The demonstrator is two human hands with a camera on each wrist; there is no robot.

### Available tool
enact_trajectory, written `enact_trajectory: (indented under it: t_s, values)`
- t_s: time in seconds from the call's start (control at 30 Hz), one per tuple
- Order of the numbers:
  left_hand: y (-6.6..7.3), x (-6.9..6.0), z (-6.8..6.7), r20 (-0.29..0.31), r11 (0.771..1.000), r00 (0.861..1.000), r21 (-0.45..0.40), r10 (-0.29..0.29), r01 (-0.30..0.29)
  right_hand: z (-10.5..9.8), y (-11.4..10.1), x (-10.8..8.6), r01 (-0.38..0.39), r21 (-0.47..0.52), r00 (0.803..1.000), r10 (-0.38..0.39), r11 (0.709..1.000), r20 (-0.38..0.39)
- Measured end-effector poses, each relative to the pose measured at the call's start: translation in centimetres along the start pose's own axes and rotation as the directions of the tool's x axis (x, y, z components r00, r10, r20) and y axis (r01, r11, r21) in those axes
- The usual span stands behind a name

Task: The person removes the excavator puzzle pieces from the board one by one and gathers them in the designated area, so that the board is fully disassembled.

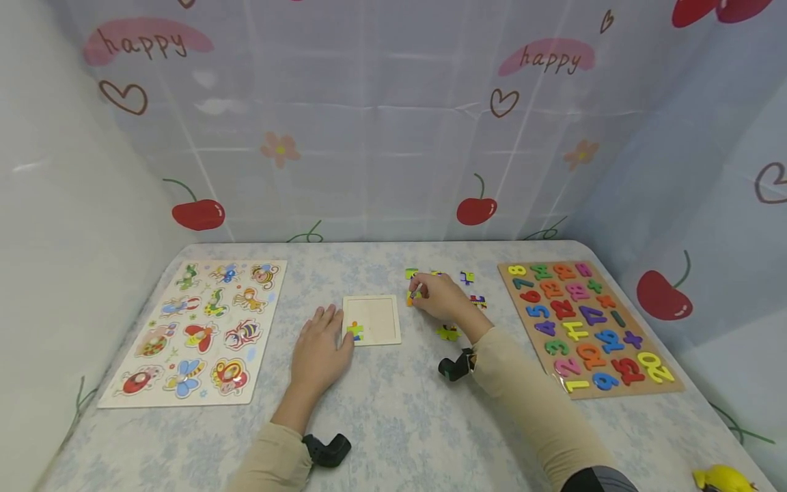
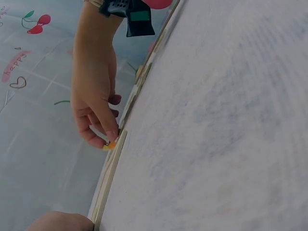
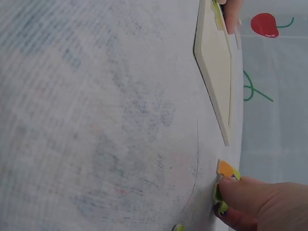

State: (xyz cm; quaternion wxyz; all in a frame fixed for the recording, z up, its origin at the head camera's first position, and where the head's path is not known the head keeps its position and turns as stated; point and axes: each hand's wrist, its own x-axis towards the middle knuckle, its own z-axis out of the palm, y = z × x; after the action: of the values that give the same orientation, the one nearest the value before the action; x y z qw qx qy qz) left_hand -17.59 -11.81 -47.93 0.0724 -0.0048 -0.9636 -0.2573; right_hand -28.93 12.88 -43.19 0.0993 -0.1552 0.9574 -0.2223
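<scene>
A square wooden puzzle tray point(image 1: 382, 318) lies mid-table, with one yellow, green and blue jigsaw piece point(image 1: 355, 331) in its lower left corner. My left hand point(image 1: 321, 352) rests flat along the tray's left side, fingers extended and thumb near that corner. To the right of the tray, my right hand point(image 1: 444, 299) pinches an orange and yellow jigsaw piece point(image 3: 226, 168) between thumb and fingers. In the left wrist view, the pinched piece point(image 2: 112, 144) shows just above the tray's edge. Loose jigsaw pieces point(image 1: 467, 277) lie around the right hand, some partly hidden behind it.
On the left lies a board of cartoon insects point(image 1: 230, 321). A board of colourful numbers and signs point(image 1: 522, 328) lies on the right. Near the front right edge sits a yellow toy point(image 1: 725, 478). A printed curtain point(image 1: 381, 171) stands behind the table.
</scene>
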Motion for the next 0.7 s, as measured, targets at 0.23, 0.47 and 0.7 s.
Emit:
enact_trajectory:
  t_s: [0.23,0.47,0.7]
  values:
    - [0.03,0.0,-0.2,0.008,1.0,1.0,-0.001,0.003,-0.003,0.18,-0.27,-0.22,0.009,-0.163,0.999,-0.015,0.987,-0.036]
    - [0.09,-0.02,-0.15,0.017,1.0,1.0,-0.002,0.002,-0.002,0.17,-0.27,-0.49,0.0,-0.177,0.999,-0.009,0.984,-0.046]
    - [-0.11,-0.04,0.0,0.024,1.0,1.0,0.0,0.001,-0.001,0.26,-0.77,-0.79,0.048,-0.086,0.995,-0.055,0.995,-0.078]
